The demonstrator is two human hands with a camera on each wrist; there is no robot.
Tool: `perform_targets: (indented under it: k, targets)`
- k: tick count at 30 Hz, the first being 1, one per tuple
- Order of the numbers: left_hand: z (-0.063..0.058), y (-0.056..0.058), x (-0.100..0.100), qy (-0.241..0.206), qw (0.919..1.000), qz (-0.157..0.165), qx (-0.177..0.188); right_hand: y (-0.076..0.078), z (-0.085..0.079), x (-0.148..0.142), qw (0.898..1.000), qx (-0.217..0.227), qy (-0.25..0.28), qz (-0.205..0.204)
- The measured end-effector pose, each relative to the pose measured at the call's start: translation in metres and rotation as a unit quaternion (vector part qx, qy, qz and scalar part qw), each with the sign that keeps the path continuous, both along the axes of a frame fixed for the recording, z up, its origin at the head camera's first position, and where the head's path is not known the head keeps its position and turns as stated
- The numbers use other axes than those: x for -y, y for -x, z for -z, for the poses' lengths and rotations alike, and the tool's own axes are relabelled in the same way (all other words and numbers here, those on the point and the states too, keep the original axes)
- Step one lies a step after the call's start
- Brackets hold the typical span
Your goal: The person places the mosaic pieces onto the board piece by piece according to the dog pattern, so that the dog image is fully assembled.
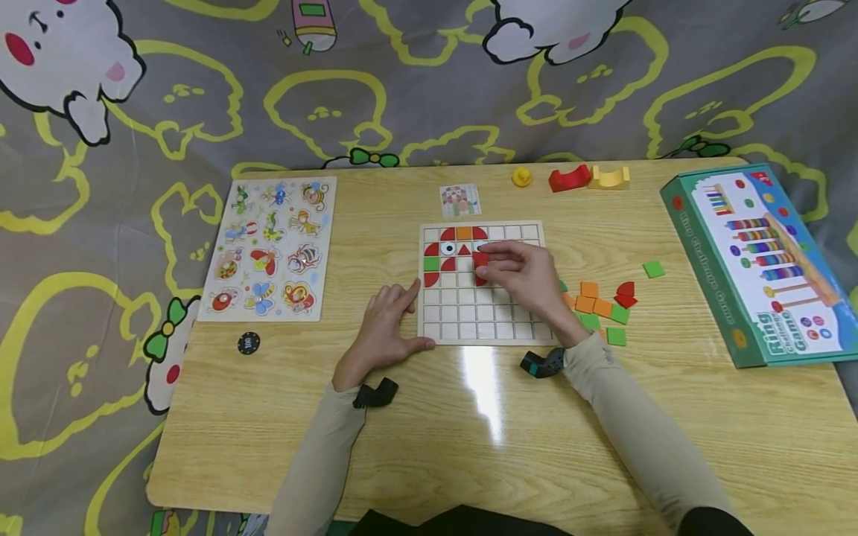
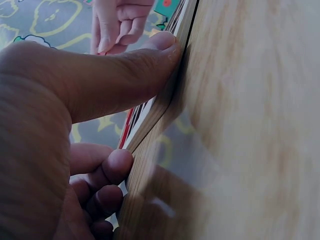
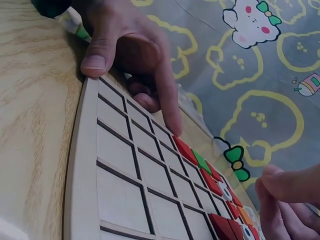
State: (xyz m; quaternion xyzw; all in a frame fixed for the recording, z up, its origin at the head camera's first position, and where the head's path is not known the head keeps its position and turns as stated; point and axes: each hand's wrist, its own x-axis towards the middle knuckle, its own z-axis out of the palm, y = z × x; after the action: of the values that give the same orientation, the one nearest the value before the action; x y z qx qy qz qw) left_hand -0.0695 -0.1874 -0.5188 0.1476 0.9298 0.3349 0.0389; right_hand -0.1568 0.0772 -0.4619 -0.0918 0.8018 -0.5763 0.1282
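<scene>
A square wooden grid board lies on the table, with several colored pieces in its far-left part. My left hand rests at the board's left side. Its thumb is at the near corner and a fingertip touches the left edge. My right hand is over the board, thumb and forefinger brought together; a sliver of red piece shows at their tips. Below them, red pieces sit in the grid beside an eye piece. A green square and an orange square fill other cells.
Loose green, orange and red pieces lie right of the board. A picture card is behind it. An insect puzzle and black chip lie left; a game box stands right. Yellow and red blocks are behind.
</scene>
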Motion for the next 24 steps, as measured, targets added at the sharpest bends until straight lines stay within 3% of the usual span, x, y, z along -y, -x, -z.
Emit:
perform_targets:
  k: [4,7,11,14,18,24]
  targets:
    - [-0.001,0.000,0.000,0.001,1.0000,0.000,0.003,0.005,0.010,0.003,1.000,-0.016,-0.001,-0.022]
    - [-0.001,0.001,0.000,0.005,1.0000,0.001,0.001,0.006,0.014,0.007,0.996,-0.069,-0.030,-0.048]
    - [-0.001,0.001,0.001,0.008,1.0000,0.003,0.000,0.006,0.019,0.014,0.980,-0.162,-0.091,-0.072]
    - [-0.002,0.000,0.001,0.009,1.0000,0.003,0.001,0.007,0.023,0.019,0.967,-0.205,-0.125,-0.082]
    - [-0.002,0.000,0.001,0.010,0.9999,0.001,0.001,0.008,0.025,0.026,0.959,-0.214,-0.162,-0.091]
    - [-0.003,0.000,0.001,0.010,1.0000,0.002,0.000,0.008,0.029,0.033,0.956,-0.191,-0.208,-0.084]
